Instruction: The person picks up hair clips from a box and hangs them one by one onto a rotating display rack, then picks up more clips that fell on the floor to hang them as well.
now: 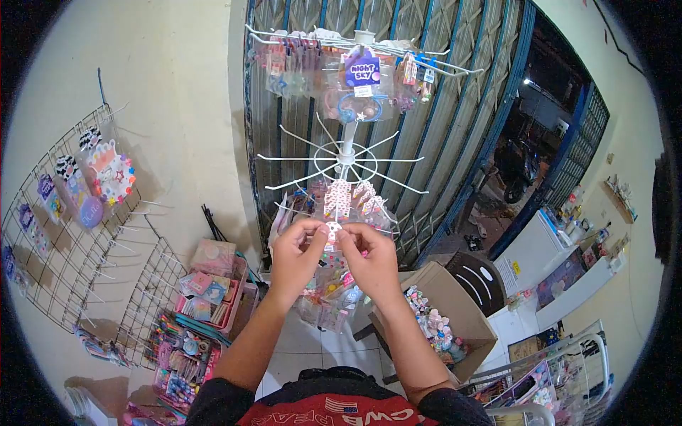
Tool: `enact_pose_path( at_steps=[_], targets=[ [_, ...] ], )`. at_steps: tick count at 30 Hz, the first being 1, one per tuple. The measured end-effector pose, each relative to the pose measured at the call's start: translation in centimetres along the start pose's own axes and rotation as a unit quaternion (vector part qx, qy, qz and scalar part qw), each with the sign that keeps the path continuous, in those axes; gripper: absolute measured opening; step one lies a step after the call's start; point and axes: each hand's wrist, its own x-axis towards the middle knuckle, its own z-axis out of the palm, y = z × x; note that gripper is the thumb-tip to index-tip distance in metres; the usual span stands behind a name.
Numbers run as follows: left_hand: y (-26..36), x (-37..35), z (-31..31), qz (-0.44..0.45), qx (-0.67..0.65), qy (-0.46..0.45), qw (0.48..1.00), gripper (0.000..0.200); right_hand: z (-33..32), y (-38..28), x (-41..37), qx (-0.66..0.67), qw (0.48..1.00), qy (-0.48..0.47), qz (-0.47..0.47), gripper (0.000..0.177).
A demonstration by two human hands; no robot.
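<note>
In front of a white rotating display rack (pixel 346 142), both hands pinch the top of a small hanging packet with a white patterned header card (pixel 332 233). My left hand (pixel 298 252) grips the card's left edge with thumb and fingers. On its right edge, my right hand (pixel 369 259) does the same. Just behind the fingers hang several packets with pink-and-white cards (pixel 337 197) on the rack's lower hooks. Below the hands, more clear packets of colourful trinkets (pixel 330 312) hang down. The rack's middle ring of hooks is bare.
Packets, including a "Night Sky" card (pixel 363 71), hang on the rack's top tier. A cardboard box (pixel 472 323) of trinkets stands at right, near a dark chair (pixel 477 280). Wire grids (pixel 78 234) and filled baskets (pixel 238 295) are at left. A folding metal gate (pixel 455 128) stands behind.
</note>
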Motion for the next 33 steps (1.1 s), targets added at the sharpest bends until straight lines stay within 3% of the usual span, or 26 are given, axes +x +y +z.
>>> enact_pose_path(
  at_steps=[4, 16, 23, 27, 31, 33],
  targets=[
    [-0.4, -0.2, 0.1, -0.028, 0.011, -0.018, 0.999, 0.01, 0.1, 0.8, -0.1, -0.017, 1.0, 0.016, -0.004, 0.016],
    [-2.7, 1.5, 0.6, 0.014, 0.04, -0.014, 0.999, 0.011, 0.1, 2.7, 1.4, -0.042, 0.999, 0.006, 0.012, 0.017],
    [-4.4, 3.2, 1.0, 0.045, 0.045, 0.015, 0.998, 0.015, 0.7, 4.0, 2.9, -0.041, 0.998, 0.05, -0.02, 0.015],
    [-4.1, 3.1, 1.2, 0.011, 0.048, 0.013, 0.999, 0.016, 0.3, 3.6, 2.8, -0.055, 0.996, 0.061, -0.024, 0.016],
    [-5.4, 1.5, 0.9, 0.034, 0.03, 0.021, 0.999, 0.025, -0.7, 4.4, 1.5, -0.092, 0.993, 0.071, -0.019, 0.017],
    [-4.7, 0.0, 0.9, 0.053, 0.09, 0.02, 0.994, 0.031, -1.4, 5.2, 0.8, -0.097, 0.992, 0.076, -0.034, 0.016]
  ],
)
